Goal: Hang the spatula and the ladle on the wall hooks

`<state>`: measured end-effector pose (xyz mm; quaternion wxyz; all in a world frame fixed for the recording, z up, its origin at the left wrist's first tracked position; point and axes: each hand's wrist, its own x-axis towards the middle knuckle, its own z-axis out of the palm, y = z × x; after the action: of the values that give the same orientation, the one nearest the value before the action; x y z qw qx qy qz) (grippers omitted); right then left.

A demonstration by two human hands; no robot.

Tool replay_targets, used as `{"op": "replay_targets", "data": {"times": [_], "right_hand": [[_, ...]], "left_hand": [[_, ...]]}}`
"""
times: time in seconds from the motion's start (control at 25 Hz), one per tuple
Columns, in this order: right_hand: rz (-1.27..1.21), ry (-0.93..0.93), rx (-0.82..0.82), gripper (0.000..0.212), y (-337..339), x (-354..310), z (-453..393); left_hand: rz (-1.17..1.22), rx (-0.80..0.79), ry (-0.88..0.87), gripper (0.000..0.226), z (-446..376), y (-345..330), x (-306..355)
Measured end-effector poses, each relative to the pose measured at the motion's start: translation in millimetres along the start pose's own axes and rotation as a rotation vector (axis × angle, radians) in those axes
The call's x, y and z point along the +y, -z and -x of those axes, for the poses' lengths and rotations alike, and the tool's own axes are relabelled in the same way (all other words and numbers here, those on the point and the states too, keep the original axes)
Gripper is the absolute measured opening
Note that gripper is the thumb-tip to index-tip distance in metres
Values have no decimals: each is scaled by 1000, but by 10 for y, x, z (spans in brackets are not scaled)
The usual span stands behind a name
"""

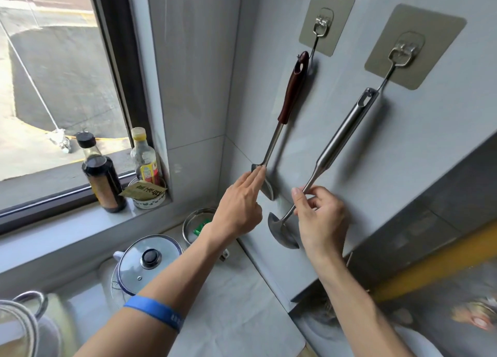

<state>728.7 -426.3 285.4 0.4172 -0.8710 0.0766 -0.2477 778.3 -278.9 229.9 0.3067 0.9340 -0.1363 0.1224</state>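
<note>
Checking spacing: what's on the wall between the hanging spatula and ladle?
Nothing; the head view shows bare grey wall between spatula and ladle.

Brushed steel ladle (338, 144), steel-shafted spatula (271, 144) with glossy dark-red handle, smooth matt grey wall tiles (349, 168).

The spatula (291, 95) hangs by its dark red handle on the left hook (321, 27), and the steel ladle (333, 152) hangs on the right hook (402, 53). The left hand (239, 208) touches the spatula blade with straight fingers (255, 176). The right hand (320, 216) pinches the thin ladle stem above the bowl. Below, a pot with a glass lid (148, 259) stands on the bench (236, 303).
</note>
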Motion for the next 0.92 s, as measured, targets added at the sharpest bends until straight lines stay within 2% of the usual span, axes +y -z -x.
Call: {"op": "replay_targets", "data": {"times": [0.16, 0.4, 0.76, 0.92], "right_hand": [[13, 20, 8, 22, -51, 49, 13], [16, 37, 9, 23, -58, 92, 35], [36, 35, -14, 19, -45, 69, 61], [23, -1, -20, 35, 47, 45, 286]], "left_hand": [[-17, -99, -3, 96, 42, -18, -3], [20, -98, 12, 95, 52, -16, 12], [61, -17, 2, 89, 70, 13, 56], [93, 42, 71, 90, 257, 87, 75]]}}
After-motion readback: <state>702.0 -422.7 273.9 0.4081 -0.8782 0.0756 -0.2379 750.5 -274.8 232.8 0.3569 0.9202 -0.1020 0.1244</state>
